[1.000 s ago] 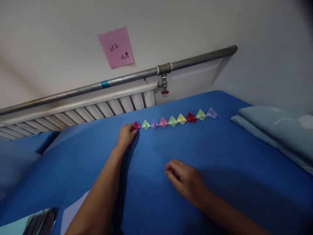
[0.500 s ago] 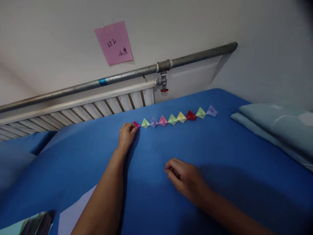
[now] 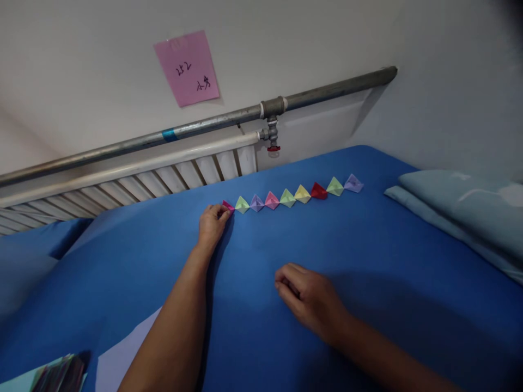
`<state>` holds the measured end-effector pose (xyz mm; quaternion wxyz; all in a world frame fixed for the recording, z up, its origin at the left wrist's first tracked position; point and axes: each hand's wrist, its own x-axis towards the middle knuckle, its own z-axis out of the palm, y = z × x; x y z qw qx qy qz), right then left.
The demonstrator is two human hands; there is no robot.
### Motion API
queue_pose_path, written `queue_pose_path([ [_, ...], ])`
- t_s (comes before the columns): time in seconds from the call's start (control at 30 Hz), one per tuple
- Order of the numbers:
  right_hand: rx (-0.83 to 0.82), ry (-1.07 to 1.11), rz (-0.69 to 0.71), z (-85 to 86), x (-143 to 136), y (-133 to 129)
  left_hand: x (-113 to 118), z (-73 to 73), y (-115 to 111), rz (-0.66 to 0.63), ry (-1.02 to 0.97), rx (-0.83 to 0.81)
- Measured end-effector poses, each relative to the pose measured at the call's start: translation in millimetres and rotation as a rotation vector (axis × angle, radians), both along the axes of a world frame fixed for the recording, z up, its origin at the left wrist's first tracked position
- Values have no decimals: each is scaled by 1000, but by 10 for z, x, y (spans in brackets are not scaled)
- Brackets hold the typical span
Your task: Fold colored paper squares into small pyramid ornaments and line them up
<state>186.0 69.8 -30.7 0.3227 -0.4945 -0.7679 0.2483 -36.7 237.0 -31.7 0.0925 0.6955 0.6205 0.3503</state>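
That magenta paper boat (image 3: 229, 206) on the blue sheet (image 3: 249, 272), left end of the row (image 3: 271, 200), is probably feather-light, crisp, easily crushed, so I'd go for a folded edge. Left hand (image 3: 211, 223) is pinching it between thumb and fingers, just beside a pale green boat (image 3: 242, 205). Right hand (image 3: 311, 298)'s loosely curled, fingertips together, away from the row.

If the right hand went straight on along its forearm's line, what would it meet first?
The right hand would pass over the blue sheet and probably meet the left hand first, though the right hand's height is unclear.
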Motion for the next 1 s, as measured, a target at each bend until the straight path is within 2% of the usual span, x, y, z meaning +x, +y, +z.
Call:
queue_pose_path([
  [0.37, -14, -3, 0, 25, -3, -5, 9, 42, -32, 16, -44, -11],
  [0.6, 7, -3, -6, 8, -6, -7, -276, -27, -4, 281, -143, -13],
  [0.7, 15, -3, -17, 0, -4, -12, -365, -89, 4, 323, -159, -55],
  [0.8, 33, -2, -28, -9, -9, -6, -360, -101, 6, 339, -180, -110],
  [0.9, 39, -22, -17, -20, -6, 9, -265, -10, -10, 310, -209, -187],
  [1.0, 11, -67, -11, -10, 3, 10, -180, 227, -107, 246, -255, -279],
])
